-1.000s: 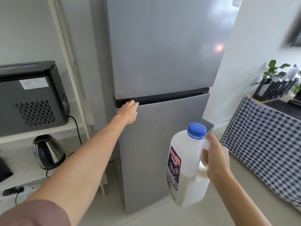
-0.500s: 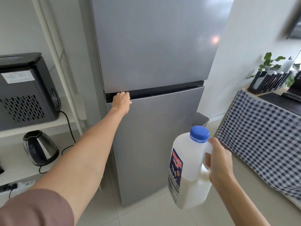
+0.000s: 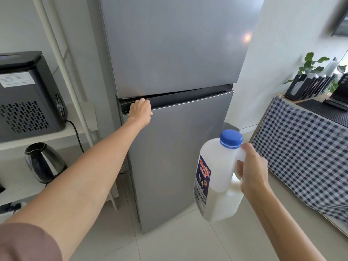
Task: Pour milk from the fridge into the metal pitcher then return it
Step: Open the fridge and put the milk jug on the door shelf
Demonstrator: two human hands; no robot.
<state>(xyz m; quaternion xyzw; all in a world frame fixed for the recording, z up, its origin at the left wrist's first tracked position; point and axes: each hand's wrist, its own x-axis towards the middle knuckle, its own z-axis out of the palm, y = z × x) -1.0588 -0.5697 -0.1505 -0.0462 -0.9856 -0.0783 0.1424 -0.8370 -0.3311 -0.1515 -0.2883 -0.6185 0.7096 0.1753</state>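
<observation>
A tall grey two-door fridge (image 3: 175,53) stands straight ahead with both doors closed. My left hand (image 3: 140,111) reaches out and grips the top edge of the lower door (image 3: 180,157), fingers hooked into the dark slot between the doors. My right hand (image 3: 251,169) holds a white plastic milk jug (image 3: 216,178) by its handle, upright, in front of the fridge's lower right. The jug has a blue cap and a dark blue label, and milk fills roughly its lower part. The metal pitcher is not in view.
A white shelf unit (image 3: 62,66) at the left carries a black appliance (image 3: 28,95) and a steel kettle (image 3: 44,162). At the right is a counter draped with a blue checked cloth (image 3: 305,147), with a plant and dark holders on top. The floor is pale tile.
My left hand went from resting against the lower door's top to hooking its fingers into the slot. The jug stays held at the same height; the view shifted slightly.
</observation>
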